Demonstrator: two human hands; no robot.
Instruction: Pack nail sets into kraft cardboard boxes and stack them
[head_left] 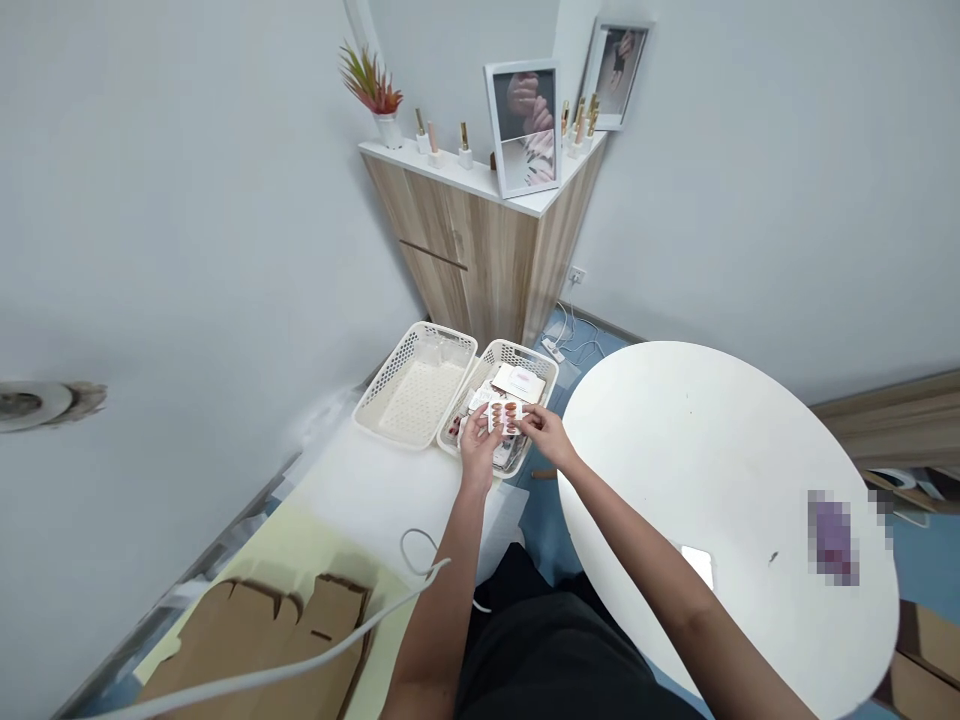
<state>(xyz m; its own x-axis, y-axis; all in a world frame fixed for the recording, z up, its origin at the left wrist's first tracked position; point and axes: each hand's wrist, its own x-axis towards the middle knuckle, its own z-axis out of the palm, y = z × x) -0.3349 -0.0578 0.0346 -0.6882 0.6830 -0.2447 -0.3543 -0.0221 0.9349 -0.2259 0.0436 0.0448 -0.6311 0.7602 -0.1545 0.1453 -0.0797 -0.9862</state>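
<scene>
Between my two hands is a small white card of press-on nails [505, 416], with brownish-orange nails set in rows. My left hand [480, 445] pinches its left side, and my right hand [544, 430] grips its right edge. Right below them stands a cream plastic basket [551, 372] filled with cards and small packets. A white card [519, 381] lies on top of the pile at the far end. To the left, touching it, is a second cream basket [409, 398] with some clear plastic at its far end.
A round white table [675, 440] with a phone [697, 566] is on the right. Flat cardboard [247, 640] lies front left, and a white cable [300, 662] crosses there. Behind the baskets stands a wooden cabinet [487, 250] with a picture frame [525, 130], polish bottles and a plant [373, 85].
</scene>
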